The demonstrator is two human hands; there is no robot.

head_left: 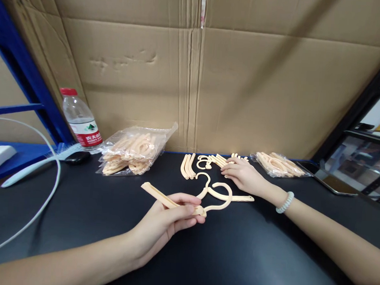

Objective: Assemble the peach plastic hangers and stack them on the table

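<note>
My left hand is closed around a beige plastic hanger piece. One straight arm of it points left, and a curved hook sticks out to the right from the joint at my fingertips. Just behind lies another beige hanger with its own hook, partly covered by my left hand and the held hook. My right hand reaches to the back, fingers closed at the end of a loose hanger arm in a row of similar arms. Its fingertips are small and partly hidden.
Several curved arms and loose hooks lie at the back centre. Bagged hanger parts stand left and right. Further left are a water bottle, a black mouse and a white cable; a phone lies right.
</note>
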